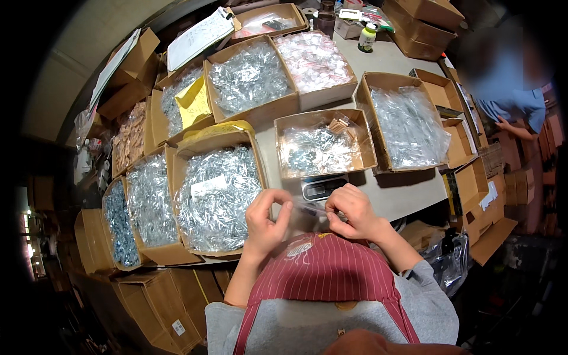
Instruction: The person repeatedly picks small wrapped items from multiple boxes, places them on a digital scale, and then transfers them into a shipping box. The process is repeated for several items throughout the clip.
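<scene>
A small clear plastic bag (310,207) is stretched between my two hands, just above the front edge of the table. My right hand (354,213) pinches one end of it between thumb and fingers. At its other end is my left hand (267,222), fingers curled and thumb up; motion blur on the bag hides exactly how it is gripped. Right beyond my hands lies a small flat device (322,188) with a dark top. Behind that stands an open box of small metal and tan parts (322,145).
To the left, cardboard boxes hold bagged metal hardware (219,195). Farther back are a box of small white packets (313,59) and a green bottle (367,38). A box of clear bags (408,127) stands at right. Another person (512,100) is at far right.
</scene>
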A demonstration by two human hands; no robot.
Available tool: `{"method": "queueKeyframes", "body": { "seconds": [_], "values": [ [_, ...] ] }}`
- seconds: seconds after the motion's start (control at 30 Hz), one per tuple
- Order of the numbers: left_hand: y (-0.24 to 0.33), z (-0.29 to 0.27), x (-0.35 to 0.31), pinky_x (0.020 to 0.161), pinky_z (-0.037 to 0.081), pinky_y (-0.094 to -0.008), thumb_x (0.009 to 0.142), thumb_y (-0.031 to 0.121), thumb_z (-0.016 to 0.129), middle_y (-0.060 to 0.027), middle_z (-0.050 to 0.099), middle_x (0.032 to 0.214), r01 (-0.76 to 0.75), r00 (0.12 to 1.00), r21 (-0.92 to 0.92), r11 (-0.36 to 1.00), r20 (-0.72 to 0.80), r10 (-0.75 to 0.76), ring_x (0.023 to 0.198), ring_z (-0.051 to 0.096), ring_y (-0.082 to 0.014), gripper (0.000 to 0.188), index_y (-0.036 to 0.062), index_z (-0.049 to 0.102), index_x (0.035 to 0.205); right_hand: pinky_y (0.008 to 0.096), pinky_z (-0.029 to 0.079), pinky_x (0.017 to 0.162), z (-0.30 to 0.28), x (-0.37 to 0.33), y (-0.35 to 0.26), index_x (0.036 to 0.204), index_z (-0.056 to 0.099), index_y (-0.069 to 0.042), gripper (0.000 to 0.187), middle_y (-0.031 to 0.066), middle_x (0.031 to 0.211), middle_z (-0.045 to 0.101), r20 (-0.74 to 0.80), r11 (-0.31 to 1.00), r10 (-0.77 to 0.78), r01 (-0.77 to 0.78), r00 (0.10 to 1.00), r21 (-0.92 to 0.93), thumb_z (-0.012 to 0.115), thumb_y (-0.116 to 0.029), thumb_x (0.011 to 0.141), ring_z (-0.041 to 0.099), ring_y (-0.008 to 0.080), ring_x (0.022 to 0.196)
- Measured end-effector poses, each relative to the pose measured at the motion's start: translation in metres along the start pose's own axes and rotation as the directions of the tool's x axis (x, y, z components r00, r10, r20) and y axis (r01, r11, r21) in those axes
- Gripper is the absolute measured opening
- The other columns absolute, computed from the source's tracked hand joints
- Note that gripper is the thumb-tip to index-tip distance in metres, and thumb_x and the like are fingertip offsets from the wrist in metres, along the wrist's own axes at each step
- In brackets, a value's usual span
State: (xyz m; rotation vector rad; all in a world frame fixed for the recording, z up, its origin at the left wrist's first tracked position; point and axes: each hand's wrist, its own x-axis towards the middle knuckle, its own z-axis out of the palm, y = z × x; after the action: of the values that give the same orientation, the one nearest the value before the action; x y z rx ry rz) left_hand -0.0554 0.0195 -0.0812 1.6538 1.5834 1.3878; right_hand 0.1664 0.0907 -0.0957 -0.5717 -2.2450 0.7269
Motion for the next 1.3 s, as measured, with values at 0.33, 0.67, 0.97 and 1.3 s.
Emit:
{"method": "queueKeyframes", "body": {
  "seconds": [0.33, 0.67, 0.97, 1.3],
  "values": [
    [-0.008, -0.016, 0.038, 0.074, 0.047, -0.0246, 0.091, 0.007, 0.062, -0.0033, 0.064, 0.085, 0.147, 0.976, -0.314, 0.938, -0.107, -0.189, 0.079, 0.058, -0.0096, 0.008, -0.0007, 0.062, 0.093, 0.0309, 0.044, 0.063, -0.026, 0.048, -0.003, 0.079, 0.055, 0.000, 0.011, 0.0072, 0.073, 0.056, 0.143, 0.882, 0.233, -0.271, 0.962, 0.385, 0.062, -0.008, 0.079, 0.054, 0.0175, 0.068],
    [-0.035, -0.004, 0.057, 0.114, 0.030, -0.0448, 0.083, 0.021, 0.074, -0.0147, 0.040, 0.139, 0.173, 0.984, -0.670, 0.722, 0.152, -0.094, 0.131, 0.042, -0.0240, 0.078, 0.0056, 0.031, 0.146, 0.0260, 0.051, 0.077, -0.023, 0.103, -0.011, 0.101, 0.058, 0.000, 0.019, 0.0036, 0.090, 0.063, 0.310, 0.316, 0.303, -0.402, 0.901, 0.859, 0.061, -0.019, 0.098, 0.063, 0.0097, 0.083],
    [-0.057, 0.038, 0.026, 0.074, 0.052, -0.0314, 0.087, 0.007, 0.063, -0.0090, 0.064, 0.092, 0.568, 0.714, -0.814, 0.120, 0.415, -0.564, 0.080, 0.063, -0.0188, 0.036, -0.0003, 0.053, 0.121, 0.0393, 0.048, 0.089, -0.037, 0.111, 0.111, 0.106, 0.064, -0.001, 0.025, 0.0117, 0.105, 0.064, -0.228, 0.921, 0.274, -0.323, 0.934, -0.218, 0.068, -0.014, 0.084, 0.062, 0.0290, 0.099],
    [-0.081, 0.032, 0.025, 0.098, 0.049, -0.0428, 0.093, 0.011, 0.058, -0.0177, 0.058, 0.125, 0.486, 0.776, -0.873, 0.039, 0.411, -0.479, 0.114, 0.060, -0.0308, 0.046, -0.0016, 0.043, 0.134, 0.0468, 0.041, 0.097, -0.026, 0.093, 0.113, 0.084, 0.060, -0.002, 0.012, 0.0144, 0.112, 0.062, -0.285, 0.845, 0.119, -0.248, 0.951, -0.474, 0.068, -0.010, 0.079, 0.051, 0.0360, 0.113]
  ]
}}
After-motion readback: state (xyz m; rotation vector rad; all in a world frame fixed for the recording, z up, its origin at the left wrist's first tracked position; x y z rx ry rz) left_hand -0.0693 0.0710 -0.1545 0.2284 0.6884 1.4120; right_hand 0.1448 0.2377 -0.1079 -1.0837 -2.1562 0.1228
